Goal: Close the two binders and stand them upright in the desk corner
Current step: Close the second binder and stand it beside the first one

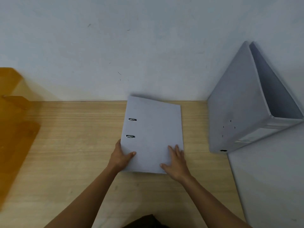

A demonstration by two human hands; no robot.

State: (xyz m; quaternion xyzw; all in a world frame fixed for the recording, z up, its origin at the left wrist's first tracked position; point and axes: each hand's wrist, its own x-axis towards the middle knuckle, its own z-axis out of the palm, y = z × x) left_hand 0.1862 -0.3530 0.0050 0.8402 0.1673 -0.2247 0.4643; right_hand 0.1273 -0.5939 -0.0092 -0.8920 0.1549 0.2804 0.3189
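Note:
A pale grey binder (153, 129) lies closed and flat on the wooden desk (74, 137), its far edge near the back wall. My left hand (120, 156) grips its near-left edge, thumb on the cover. On the near-right part of the cover my right hand (175, 162) rests flat with the fingers spread. A second grey binder (233, 109) stands upright in the desk's right corner, tilted against the side wall, its covers slightly apart at the top.
A white back wall (131, 46) runs along the desk's far edge and a white side panel (271, 178) bounds the right. An orange-brown stepped shelf (14, 120) occupies the left side of the desk.

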